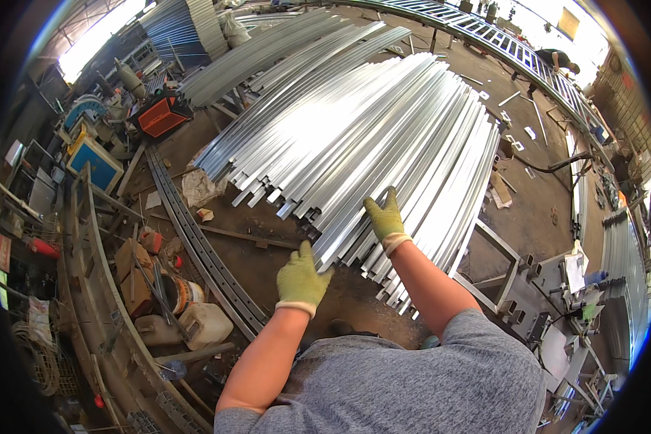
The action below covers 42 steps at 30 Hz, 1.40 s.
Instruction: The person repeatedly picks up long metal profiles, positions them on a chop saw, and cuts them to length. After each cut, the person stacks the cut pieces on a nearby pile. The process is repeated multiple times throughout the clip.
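Observation:
A wide layer of long, shiny metal tubes (pixel 434 173) lies fanned out before me, their near ends uneven. One tube (pixel 336 240) juts out toward me past its neighbours. Close to that tube's near end is my left hand (pixel 301 281), in a yellow-green work glove, thumb and fingers apart; whether it touches the metal I cannot make out. Farther along and to the right, my gloved right hand (pixel 385 218) rests on top of the tubes, thumb and fingers spread in a V. Its fingertips lie against the metal, not wrapped round a tube.
Drilled steel rails (pixel 188 239) curve along the left, beside plastic jugs (pixel 206 323) and an orange-black machine (pixel 160 116). More metal profiles (pixel 267 54) lie behind. At right are a metal frame (pixel 495 253) and offcuts. A person (pixel 557 59) bends near a long ladder-like frame (pixel 484 36).

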### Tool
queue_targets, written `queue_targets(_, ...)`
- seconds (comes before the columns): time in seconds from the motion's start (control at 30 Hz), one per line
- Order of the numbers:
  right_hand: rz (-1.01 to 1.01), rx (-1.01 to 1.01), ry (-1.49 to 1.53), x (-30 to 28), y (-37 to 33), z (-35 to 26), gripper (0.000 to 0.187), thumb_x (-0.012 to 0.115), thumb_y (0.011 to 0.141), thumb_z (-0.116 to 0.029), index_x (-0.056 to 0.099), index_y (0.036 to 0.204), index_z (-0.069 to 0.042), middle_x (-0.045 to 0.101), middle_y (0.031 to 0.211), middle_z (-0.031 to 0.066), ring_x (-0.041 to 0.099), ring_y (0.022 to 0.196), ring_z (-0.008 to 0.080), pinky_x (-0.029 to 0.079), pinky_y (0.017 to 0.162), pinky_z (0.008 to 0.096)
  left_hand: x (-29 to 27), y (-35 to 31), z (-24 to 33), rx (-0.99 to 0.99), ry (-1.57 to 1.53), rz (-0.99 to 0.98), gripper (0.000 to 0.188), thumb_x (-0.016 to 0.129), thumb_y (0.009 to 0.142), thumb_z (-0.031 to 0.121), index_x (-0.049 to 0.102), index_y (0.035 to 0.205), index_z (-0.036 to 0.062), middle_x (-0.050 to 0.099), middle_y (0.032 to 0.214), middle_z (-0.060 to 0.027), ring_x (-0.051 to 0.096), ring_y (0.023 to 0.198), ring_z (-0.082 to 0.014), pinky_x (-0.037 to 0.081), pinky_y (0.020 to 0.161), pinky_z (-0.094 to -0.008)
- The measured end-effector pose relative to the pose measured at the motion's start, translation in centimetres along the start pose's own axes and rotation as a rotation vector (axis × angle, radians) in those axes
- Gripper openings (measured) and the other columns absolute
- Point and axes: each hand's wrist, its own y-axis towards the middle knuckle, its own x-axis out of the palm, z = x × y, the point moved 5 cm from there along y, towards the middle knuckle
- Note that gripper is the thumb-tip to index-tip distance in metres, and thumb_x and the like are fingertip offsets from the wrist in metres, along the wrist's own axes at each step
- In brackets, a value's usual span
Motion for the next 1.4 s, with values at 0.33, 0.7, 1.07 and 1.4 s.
queue_targets(0.33, -0.054, -0.351, -0.543, 0.1, 14.2, 18.0, 0.068, 0.080, 0.109, -0.026, 0.065, 0.171, -0.005, 0.065, 0.174, 0.0316, 0.054, 0.171, 0.0528, 0.044, 0.146, 0.0548, 3.9, -12.5, -15.9, -0.107, -0.401, 0.120, 0.066, 0.086, 0.113, 0.044, 0.076, 0.168, 0.0079, 0.083, 0.157, -0.0224, 0.084, 0.134, -0.0426, 0.066, 0.116, -0.0565)
queue_targets(0.7, -0.339, -0.499, 0.149, 21.2, -1.2, -12.9, 0.067, 0.074, 0.129, -0.040, 0.060, 0.191, -0.017, 0.066, 0.187, 0.0154, 0.069, 0.161, 0.0410, 0.057, 0.133, 0.0522, 27.8, -67.8, -17.5, -1.343, -0.598, 0.027, 0.040, 0.073, 0.116, 0.045, 0.089, 0.135, 0.0135, 0.089, 0.143, -0.0218, 0.083, 0.134, -0.0454, 0.065, 0.112, -0.0573)
queue_targets(1.07, -1.429, -0.817, 0.281, 41.8, -50.1, -13.8, 0.055, 0.062, 0.133, -0.015, 0.061, 0.182, 0.008, 0.064, 0.189, 0.0197, 0.061, 0.171, 0.0317, 0.042, 0.147, 0.0453, 44.7, -101.9, 11.8, -2.614, -0.908, -0.134, 0.058, 0.067, 0.121, 0.049, 0.084, 0.164, 0.0133, 0.082, 0.166, -0.0222, 0.078, 0.155, -0.0462, 0.063, 0.128, -0.0622)
queue_targets(1.4, -1.984, -1.133, -0.080, 36.9, -82.7, -5.2, 0.044, 0.069, 0.121, 0.002, 0.079, 0.163, 0.003, 0.078, 0.172, 0.0181, 0.071, 0.163, 0.0318, 0.052, 0.140, 0.0459, 34.6, -133.1, -4.9, -2.695, -0.303, 0.418, 0.104, 0.080, 0.110, 0.013, 0.032, 0.201, 0.0270, 0.034, 0.209, -0.0076, 0.078, 0.152, -0.0477, 0.069, 0.119, -0.0610)
